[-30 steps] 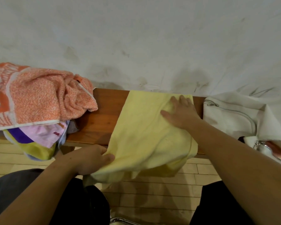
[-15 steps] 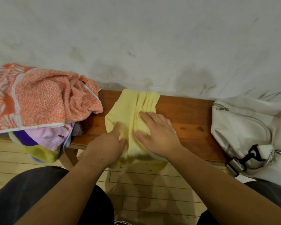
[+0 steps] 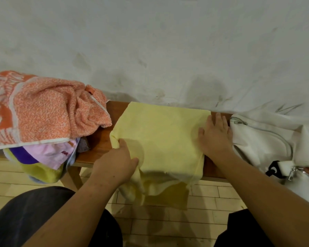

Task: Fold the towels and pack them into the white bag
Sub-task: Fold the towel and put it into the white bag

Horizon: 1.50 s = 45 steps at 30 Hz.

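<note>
A pale yellow towel (image 3: 161, 136) lies spread across the wooden bench (image 3: 100, 145), and its near part hangs over the front edge. My left hand (image 3: 118, 163) holds the towel's bunched left edge, thumb on top of the cloth. My right hand (image 3: 215, 138) rests flat on the towel's right edge with straight fingers, right beside the white bag (image 3: 268, 139). The bag sits at the bench's right end, with a zip along its top and a black buckle strap at its near side.
An orange patterned towel (image 3: 43, 113) is heaped at the bench's left end over pink, purple and green cloths (image 3: 48, 154). A stained white wall (image 3: 150, 50) runs right behind the bench. Pale wood flooring (image 3: 212, 191) and my dark-trousered knees lie below.
Half a second ago the yellow towel was narrow, with both hands together at its middle. Now it lies spread wide and my hands have moved apart to its left and right edges.
</note>
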Tool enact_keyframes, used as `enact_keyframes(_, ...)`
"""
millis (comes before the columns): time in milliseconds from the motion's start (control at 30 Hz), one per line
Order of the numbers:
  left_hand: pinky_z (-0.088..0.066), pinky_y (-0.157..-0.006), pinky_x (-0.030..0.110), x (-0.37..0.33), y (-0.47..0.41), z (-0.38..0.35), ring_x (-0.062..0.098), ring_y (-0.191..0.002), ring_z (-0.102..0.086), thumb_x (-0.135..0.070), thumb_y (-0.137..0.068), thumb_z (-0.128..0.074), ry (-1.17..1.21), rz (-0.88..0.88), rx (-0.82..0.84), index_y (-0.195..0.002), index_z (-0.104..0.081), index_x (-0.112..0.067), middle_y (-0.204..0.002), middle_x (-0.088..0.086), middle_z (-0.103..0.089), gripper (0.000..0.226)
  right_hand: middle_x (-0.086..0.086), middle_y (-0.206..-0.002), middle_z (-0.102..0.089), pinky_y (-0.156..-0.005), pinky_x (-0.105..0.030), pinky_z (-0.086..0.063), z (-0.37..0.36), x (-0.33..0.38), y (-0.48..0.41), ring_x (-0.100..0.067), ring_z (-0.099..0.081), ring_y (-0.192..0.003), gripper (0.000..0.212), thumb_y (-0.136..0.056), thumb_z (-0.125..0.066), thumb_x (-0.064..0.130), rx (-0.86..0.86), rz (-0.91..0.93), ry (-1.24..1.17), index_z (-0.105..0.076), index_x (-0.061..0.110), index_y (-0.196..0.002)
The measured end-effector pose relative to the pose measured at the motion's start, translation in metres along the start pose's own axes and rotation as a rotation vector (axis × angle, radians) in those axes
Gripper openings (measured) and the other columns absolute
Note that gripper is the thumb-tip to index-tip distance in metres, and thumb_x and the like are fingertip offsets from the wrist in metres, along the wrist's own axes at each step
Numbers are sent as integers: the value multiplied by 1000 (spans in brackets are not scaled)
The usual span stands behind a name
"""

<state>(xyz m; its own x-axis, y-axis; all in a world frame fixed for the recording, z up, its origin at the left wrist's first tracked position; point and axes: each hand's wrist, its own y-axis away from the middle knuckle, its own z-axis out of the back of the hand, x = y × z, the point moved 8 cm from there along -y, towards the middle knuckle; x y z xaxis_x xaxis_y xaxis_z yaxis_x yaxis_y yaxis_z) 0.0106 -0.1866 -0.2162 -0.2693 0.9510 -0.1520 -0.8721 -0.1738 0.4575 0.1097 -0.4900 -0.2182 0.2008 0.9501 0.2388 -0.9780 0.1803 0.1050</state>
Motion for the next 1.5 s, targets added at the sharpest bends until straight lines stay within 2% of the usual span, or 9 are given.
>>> enact_keyframes(167,-45,-106,42,10,-3,-3,28,-130,-52,-50,-98,-49,171,-35,52,-160,-1,-22,-148,5,-51,83,0,-136,-43,-107,-41,-37,5,9,79,-23,-41,-127,36,-96,-58,36,-75,138,-226,-57,29,-131)
enact_keyframes(533,-36,-109,32,14,15,-2,26,-140,-43,-44,-99,-55,275,-159,100,-161,-4,-22,-160,3,-36,83,-7,-126,-48,-100,-48,-44,13,-55,126,-27,-45,-120,19,-96,-57,19,-164,-5,-157,-66,23,-113)
enact_keyframes(633,-38,-105,30,13,24,-2,27,-138,-46,-44,-98,-58,277,-201,74,-160,-12,-23,-156,8,-42,80,3,-103,-55,-76,-31,-47,15,-53,144,-18,-57,-95,2,-94,-62,23,-128,29,-305,-63,22,-93)
enact_keyframes(733,-36,-107,30,14,35,-1,25,-141,-41,-46,-97,-59,309,-227,53,-161,-15,-23,-159,7,-38,81,13,-78,-67,-59,-20,-40,-11,-50,165,-7,-62,-74,28,-97,-59,46,53,1,-404,-69,24,-82)
enact_keyframes(1000,-37,-110,28,23,53,0,13,-140,-41,-47,-95,-63,438,-265,71,-157,-29,-29,-159,-8,-36,73,20,-85,-64,-84,-30,-45,-42,-63,162,-8,-57,-88,17,-92,-69,47,195,-282,-797,-69,30,-92)
enact_keyframes(1167,-42,-97,24,35,53,-3,11,-124,-51,-41,-95,-65,540,-223,74,-153,-38,-28,-150,-6,-46,65,-7,-87,-70,-79,-41,-52,-56,-59,159,-32,-65,-88,23,-94,-65,31,226,-429,-1004,-70,12,-83)
enact_keyframes(1267,-43,-97,27,49,48,-3,17,-124,-53,-36,-96,-65,527,-148,16,-150,-43,-24,-148,0,-49,59,-11,-94,-71,-100,-47,-53,-58,-64,161,-27,-66,-90,22,-98,-56,23,252,-585,-1249,-70,5,-99)
enact_keyframes(1333,-44,-100,29,54,46,-4,21,-125,-53,-34,-96,-65,511,-110,10,-150,-43,-24,-148,4,-50,59,-11,-103,-72,-96,-47,-57,-58,-72,161,-27,-70,-95,27,-100,-51,21,249,-656,-1400,-66,3,-113)
enact_keyframes(1500,-48,-97,33,50,44,-15,20,-116,-55,-30,-94,-69,606,-74,72,-154,-34,-25,-142,4,-51,69,-10,-108,-73,-77,-41,-58,-54,-84,173,-31,-70,-99,17,-105,-52,30,319,-637,-1397,-63,17,-105)
